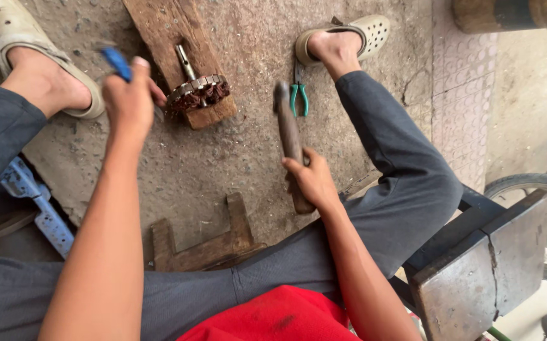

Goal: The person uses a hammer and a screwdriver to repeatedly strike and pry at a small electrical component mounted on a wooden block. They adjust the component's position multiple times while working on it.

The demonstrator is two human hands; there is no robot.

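The person sits over a wooden block [178, 50] lying on the concrete floor [223, 158], where a copper-wound motor rotor [199, 93] rests on the block's near end. The left hand [128, 95] is closed around a blue-handled tool [116, 63] just left of the block. The right hand [311, 180] grips a wooden-handled hammer [288, 132] to the block's right, beside green-handled pliers [298, 98].

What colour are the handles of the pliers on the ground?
Green, or teal; the pliers show in the head view, the only one.
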